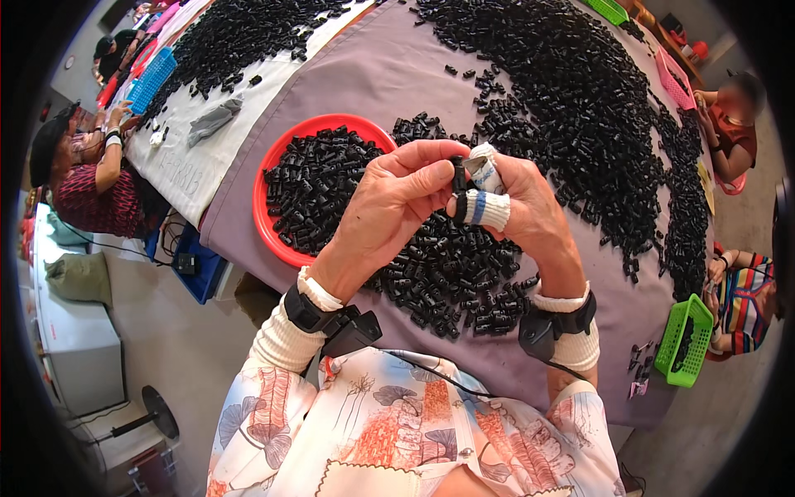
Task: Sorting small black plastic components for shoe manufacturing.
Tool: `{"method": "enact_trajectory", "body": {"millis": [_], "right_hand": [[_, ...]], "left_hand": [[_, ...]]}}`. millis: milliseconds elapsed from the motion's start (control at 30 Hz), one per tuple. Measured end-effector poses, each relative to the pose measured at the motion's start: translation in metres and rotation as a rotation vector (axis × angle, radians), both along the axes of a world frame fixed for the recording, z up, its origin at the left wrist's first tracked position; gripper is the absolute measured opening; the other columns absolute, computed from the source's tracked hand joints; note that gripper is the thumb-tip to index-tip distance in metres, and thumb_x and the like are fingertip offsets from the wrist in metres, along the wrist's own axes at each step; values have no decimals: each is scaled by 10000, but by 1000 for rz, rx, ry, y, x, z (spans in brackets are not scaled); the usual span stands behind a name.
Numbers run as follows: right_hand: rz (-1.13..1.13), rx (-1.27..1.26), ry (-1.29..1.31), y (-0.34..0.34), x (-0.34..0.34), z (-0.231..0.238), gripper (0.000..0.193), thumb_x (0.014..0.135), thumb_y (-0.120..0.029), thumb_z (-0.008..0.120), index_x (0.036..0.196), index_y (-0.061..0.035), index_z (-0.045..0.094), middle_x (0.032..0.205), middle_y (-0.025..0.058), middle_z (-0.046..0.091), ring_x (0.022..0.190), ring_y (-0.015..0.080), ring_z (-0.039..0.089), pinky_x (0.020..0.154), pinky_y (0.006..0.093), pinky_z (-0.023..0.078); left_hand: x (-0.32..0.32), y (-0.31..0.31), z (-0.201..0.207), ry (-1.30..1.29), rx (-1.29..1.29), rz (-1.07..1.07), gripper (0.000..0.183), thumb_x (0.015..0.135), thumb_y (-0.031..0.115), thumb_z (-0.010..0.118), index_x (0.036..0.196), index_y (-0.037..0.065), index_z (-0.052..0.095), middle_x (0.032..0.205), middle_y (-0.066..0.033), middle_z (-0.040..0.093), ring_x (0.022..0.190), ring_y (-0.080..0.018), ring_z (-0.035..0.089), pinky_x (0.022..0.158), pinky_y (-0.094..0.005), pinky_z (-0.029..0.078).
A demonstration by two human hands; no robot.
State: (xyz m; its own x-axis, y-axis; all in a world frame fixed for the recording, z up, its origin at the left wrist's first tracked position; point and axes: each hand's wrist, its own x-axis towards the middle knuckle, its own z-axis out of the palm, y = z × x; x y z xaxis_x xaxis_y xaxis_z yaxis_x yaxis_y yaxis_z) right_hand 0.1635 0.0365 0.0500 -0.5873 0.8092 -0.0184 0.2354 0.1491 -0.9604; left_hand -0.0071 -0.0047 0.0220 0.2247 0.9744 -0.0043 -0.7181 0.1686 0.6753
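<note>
A small black cylindrical piece (460, 180) stands nearly upright between my hands, above a heap of similar black pieces (439, 273) on the table. The thumb and forefinger of my left hand (393, 195) pinch its upper part. My right hand (534, 203) closes on it from the other side, wearing white knit finger covers (484, 207) with blue stripes on the thumb and a finger. Those covers hide part of the piece. Just left of my left hand, a round red tray (263, 217) full of the same black pieces sits on the cloth.
A mauve cloth (364, 70) covers the table, with a large black pile (571, 108) spread to the right and back. A green basket (685, 364) stands at the right edge. People sit at the right and left; a blue basket (153, 79) is at the far left.
</note>
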Motion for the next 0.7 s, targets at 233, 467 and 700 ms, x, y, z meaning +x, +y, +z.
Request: {"method": "enact_trajectory", "body": {"millis": [233, 467, 700], "right_hand": [[48, 58, -75, 1, 1, 6, 381, 683, -335, 732, 783, -15, 551, 591, 19, 483, 532, 114, 446, 495, 282, 376], [86, 105, -98, 3, 0, 5, 397, 692, -347, 728, 787, -2, 555, 602, 50, 501, 550, 149, 467, 531, 301, 393], [73, 184, -16, 1, -3, -5, 370, 714, -317, 717, 778, 12, 560, 613, 68, 505, 555, 164, 469, 543, 311, 400]], "left_hand": [[0, 0, 2, 15, -1, -13, 245, 890, 74, 539, 1108, -36, 558, 959, -106, 634, 820, -139, 635, 723, -277, 555], [-1, 0, 4, 79, -17, 13, 213, 875, 68, 570, 1066, -22, 596, 935, -71, 639, 761, -88, 604, 668, -210, 519], [0, -1, 5, 95, -39, 33, 208, 863, 64, 585, 1049, -29, 603, 902, -67, 640, 729, -78, 594, 637, -201, 518]]}}
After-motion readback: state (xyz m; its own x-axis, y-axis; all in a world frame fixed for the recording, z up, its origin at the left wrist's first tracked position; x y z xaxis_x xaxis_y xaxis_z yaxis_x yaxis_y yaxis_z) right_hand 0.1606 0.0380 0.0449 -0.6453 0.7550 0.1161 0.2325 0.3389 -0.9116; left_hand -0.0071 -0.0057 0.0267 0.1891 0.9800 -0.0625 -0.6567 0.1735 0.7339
